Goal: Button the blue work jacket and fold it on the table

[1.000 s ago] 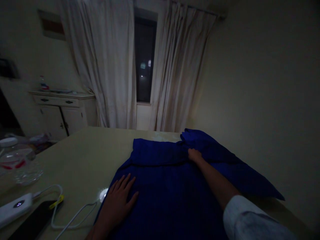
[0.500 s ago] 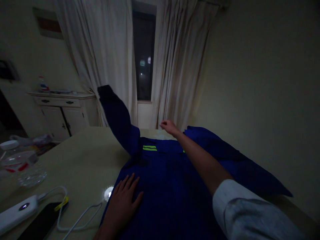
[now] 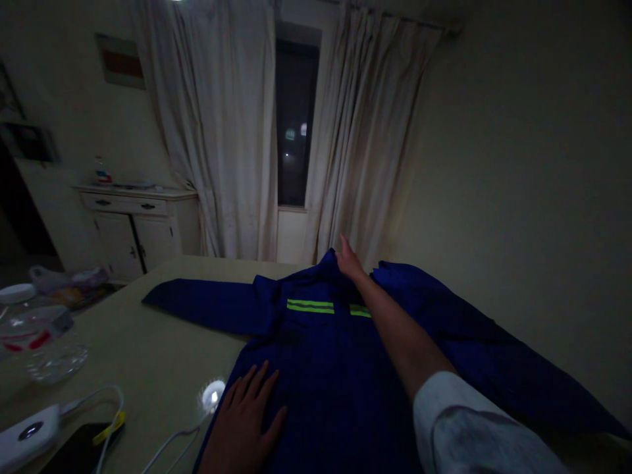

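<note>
Blue work jacket (image 3: 316, 382) lies, in the head view, spread on the counter (image 3: 148, 355), with one sleeve laid out to the left. The left hand (image 3: 245, 418) rests open, palm down with fingers apart, on the near part of the cloth, probably so that it does not slide. The right hand (image 3: 349, 261) reaches across to the far end, beside a raised fold; one digit points up, but I cannot tell whether the others grip this fold. Yellow-green reflective stripes (image 3: 310, 306) face upward. The white power bank (image 3: 30, 431), black phone (image 3: 79, 453) and plastic bottle (image 3: 42, 339) sit at left, apart from the jacket, which seems to leave it room.
</note>
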Demonstrator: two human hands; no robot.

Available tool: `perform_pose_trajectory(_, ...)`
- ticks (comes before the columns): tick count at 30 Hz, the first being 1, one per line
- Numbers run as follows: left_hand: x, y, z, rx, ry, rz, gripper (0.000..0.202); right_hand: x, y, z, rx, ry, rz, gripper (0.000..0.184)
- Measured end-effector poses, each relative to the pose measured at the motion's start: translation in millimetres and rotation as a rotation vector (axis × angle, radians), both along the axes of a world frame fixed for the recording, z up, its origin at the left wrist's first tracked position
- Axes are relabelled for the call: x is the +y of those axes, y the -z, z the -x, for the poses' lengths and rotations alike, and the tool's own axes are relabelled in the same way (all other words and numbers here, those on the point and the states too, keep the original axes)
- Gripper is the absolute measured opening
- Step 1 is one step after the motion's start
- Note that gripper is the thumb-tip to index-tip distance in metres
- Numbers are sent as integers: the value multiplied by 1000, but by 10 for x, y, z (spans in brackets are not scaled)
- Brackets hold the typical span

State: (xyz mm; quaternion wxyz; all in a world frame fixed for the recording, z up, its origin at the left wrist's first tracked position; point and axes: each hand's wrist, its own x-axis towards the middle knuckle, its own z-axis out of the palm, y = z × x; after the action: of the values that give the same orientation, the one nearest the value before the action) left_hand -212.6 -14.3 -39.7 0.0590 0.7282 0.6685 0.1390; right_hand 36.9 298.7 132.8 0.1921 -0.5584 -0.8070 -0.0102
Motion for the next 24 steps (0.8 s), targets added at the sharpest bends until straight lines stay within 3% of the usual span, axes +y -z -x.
perform_pose_trajectory(1,-1,1,1,-3,0,0,70,57,-62,-7,67,12,-74,55)
perform_pose_trajectory(3,-1,-2,1,-6,1,3,69,59,-8,-59,130,45,-90,53)
perform_pose_trajectory(7,2,-7,-3,3,2,13,68,-208,577,-265,30,107,179,37)
perform_pose_trajectory(9,-4,-9,-7,12,-1,1,68,-329,863,-364,17,154,212,40)
perform_pose_trajectory(11,-13,-12,-9,20,-1,-9,69,-383,1038,-403,26,227,211,48)
perform_pose_trajectory(14,-21,-21,-6,35,-2,-2,69,-369,1132,-319,19,327,189,60)
perform_pose_trajectory(19,18,11,21,65,-3,14,70,-301,1197,-88,-10,378,168,37)
perform_pose_trajectory(24,33,206,122,109,0,12,69,-258,1333,-72,43,394,150,37)
